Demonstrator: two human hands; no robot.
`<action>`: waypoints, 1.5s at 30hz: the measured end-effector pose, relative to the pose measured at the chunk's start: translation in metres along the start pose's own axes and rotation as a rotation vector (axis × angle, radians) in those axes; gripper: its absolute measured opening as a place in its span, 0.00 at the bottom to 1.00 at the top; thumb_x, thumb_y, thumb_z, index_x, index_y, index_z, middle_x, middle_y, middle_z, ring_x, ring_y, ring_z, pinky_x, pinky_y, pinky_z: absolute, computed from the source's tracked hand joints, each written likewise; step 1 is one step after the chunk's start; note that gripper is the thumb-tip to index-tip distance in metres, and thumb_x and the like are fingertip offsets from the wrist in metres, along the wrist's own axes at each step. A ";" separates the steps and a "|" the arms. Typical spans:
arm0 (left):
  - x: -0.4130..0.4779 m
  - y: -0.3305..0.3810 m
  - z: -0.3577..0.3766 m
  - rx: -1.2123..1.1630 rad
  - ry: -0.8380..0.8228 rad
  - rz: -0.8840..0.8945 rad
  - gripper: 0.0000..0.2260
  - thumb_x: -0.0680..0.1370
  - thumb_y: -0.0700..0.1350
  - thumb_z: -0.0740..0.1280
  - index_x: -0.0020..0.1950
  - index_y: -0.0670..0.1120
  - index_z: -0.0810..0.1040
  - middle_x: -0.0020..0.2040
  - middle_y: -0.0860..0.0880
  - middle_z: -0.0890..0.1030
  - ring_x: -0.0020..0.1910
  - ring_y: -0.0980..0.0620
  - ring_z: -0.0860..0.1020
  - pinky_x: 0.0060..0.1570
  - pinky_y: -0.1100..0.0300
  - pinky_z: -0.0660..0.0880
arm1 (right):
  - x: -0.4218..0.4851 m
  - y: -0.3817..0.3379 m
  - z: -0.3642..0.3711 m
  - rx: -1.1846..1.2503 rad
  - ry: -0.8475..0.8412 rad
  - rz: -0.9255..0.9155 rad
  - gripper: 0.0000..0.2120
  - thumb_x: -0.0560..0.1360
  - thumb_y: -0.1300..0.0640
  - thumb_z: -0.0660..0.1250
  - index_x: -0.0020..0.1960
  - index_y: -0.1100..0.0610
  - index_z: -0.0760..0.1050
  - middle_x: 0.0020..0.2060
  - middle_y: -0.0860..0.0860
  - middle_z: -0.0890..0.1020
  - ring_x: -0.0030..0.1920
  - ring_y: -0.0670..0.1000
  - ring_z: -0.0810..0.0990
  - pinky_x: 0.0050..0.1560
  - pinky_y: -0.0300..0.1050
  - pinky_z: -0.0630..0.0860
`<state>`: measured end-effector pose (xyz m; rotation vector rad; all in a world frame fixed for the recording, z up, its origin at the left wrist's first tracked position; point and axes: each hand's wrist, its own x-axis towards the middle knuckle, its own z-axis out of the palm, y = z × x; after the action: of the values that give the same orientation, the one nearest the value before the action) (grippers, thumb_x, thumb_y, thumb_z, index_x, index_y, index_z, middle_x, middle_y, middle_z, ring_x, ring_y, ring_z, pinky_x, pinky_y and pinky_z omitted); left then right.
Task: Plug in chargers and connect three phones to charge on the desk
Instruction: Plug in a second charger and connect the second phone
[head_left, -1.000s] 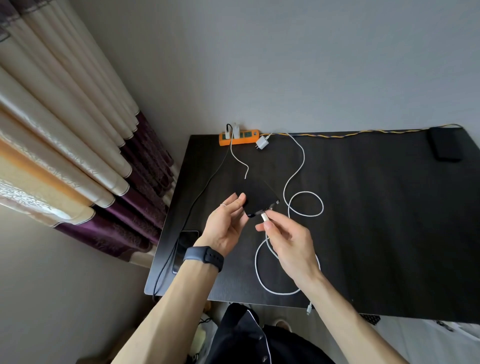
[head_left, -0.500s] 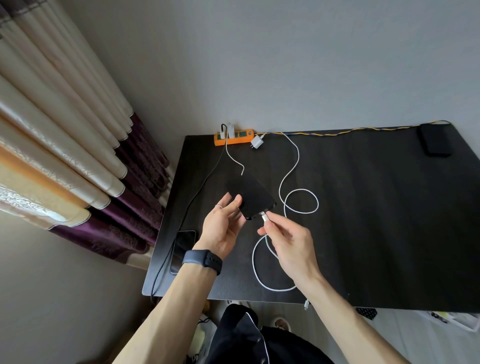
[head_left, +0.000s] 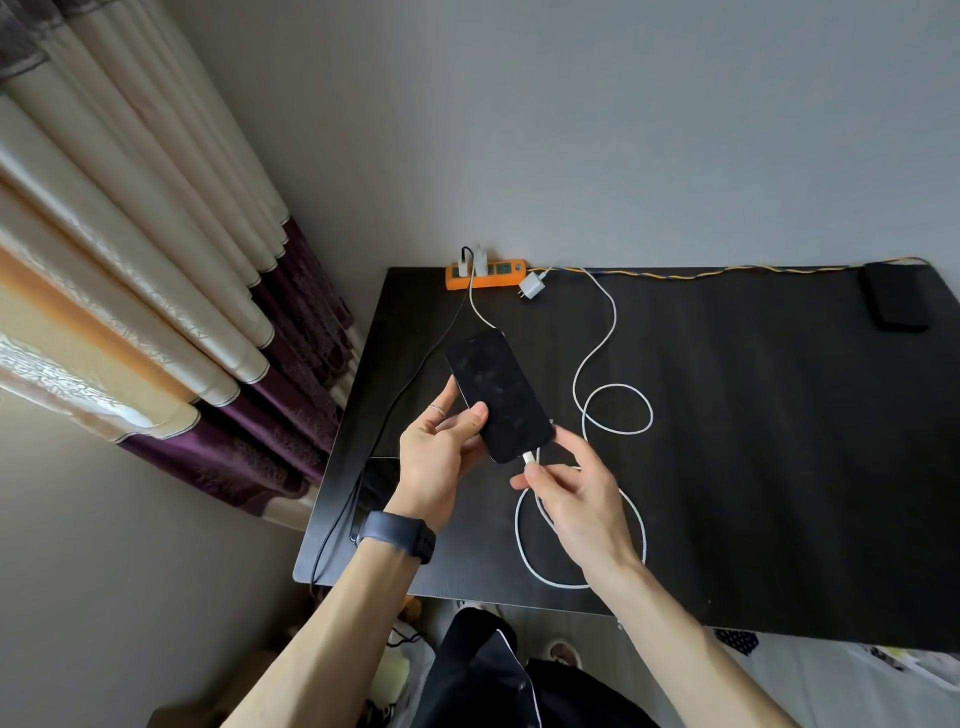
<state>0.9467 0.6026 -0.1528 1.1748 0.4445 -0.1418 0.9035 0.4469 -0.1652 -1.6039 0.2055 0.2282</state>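
A dark, matte desk with a faint wood grain stands against a plain grey wall; cream, orange and purple pleated curtains hang along its left side. At the desk's far edge lies an orange power strip with two plugs seated in it, and a yellow-and-dark twisted cord runs from it along the back edge. A small white charger block lies loose just beside the strip, and its white cable curls in loose loops across the desktop. A black rectangular object rests in the far right corner. Another dark phone lies flat near the desk's left edge, with a thin black cable running beside it.

The left hand, with a dark watch on its wrist, holds a glossy black phone above the desk, screen up, thumb on the glass and fingers curled behind. The right hand pinches the white connector between thumb and forefinger; the connector meets the phone's bottom edge, though how deeply it is seated cannot be told.
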 end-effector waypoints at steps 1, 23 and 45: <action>0.000 0.001 -0.003 0.034 0.004 0.020 0.23 0.78 0.36 0.69 0.72 0.50 0.73 0.54 0.39 0.85 0.53 0.40 0.84 0.55 0.45 0.80 | 0.000 0.005 0.004 -0.001 -0.018 0.013 0.20 0.79 0.55 0.68 0.70 0.46 0.70 0.40 0.46 0.88 0.38 0.40 0.80 0.49 0.39 0.70; 0.055 -0.100 -0.151 0.476 0.266 -0.395 0.20 0.78 0.27 0.60 0.65 0.45 0.74 0.37 0.44 0.79 0.27 0.58 0.79 0.28 0.67 0.75 | 0.085 0.146 0.072 -1.006 -0.461 0.150 0.27 0.82 0.46 0.56 0.78 0.34 0.50 0.64 0.48 0.67 0.58 0.55 0.79 0.54 0.49 0.75; 0.059 -0.165 -0.148 1.510 -0.024 -0.203 0.35 0.81 0.50 0.63 0.81 0.54 0.45 0.80 0.40 0.43 0.77 0.39 0.48 0.70 0.47 0.67 | 0.008 0.194 0.084 -1.255 -0.510 0.044 0.35 0.78 0.46 0.58 0.81 0.50 0.49 0.81 0.53 0.44 0.73 0.58 0.61 0.73 0.50 0.65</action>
<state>0.9063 0.6810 -0.3650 2.5921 0.4097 -0.7539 0.8572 0.5224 -0.3575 -2.6885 -0.3898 0.9119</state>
